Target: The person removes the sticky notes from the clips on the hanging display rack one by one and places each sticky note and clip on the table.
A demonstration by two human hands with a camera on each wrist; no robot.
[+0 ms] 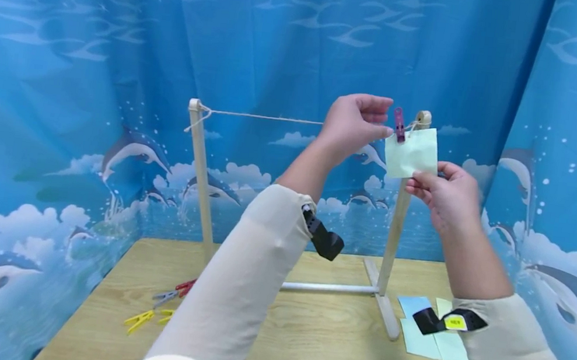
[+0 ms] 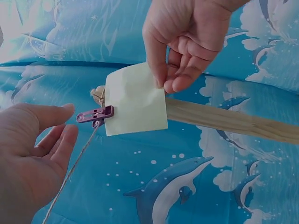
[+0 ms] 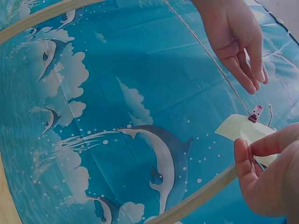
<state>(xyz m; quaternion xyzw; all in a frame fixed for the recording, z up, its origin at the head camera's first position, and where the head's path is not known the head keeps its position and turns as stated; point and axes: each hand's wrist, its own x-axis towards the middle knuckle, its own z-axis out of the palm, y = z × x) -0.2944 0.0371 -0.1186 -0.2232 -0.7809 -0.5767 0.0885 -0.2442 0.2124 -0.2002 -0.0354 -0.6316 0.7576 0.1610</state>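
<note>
A pale green paper square [image 1: 411, 155] hangs at the right end of the string [image 1: 268, 117], fastened at its top edge by a purple clothespin [image 1: 399, 125]. My right hand [image 1: 450, 197] pinches the paper's lower edge between thumb and fingers. Just left of the clothespin is my left hand [image 1: 358, 123], its fingers apart and holding nothing. In the left wrist view, a gap shows between the left fingertips and the clothespin [image 2: 96, 115]. The right wrist view shows the right thumb and forefinger on the paper [image 3: 240, 129].
The string runs between a left wooden post [image 1: 201, 177] and a right post [image 1: 396, 232] on the table [image 1: 314, 335]. Yellow clothespins [image 1: 139, 320], a grey one [image 1: 165, 295] and a red one [image 1: 186, 286] lie at left. Green sheets [image 1: 421, 339] and a blue sheet [image 1: 412, 306] lie at right.
</note>
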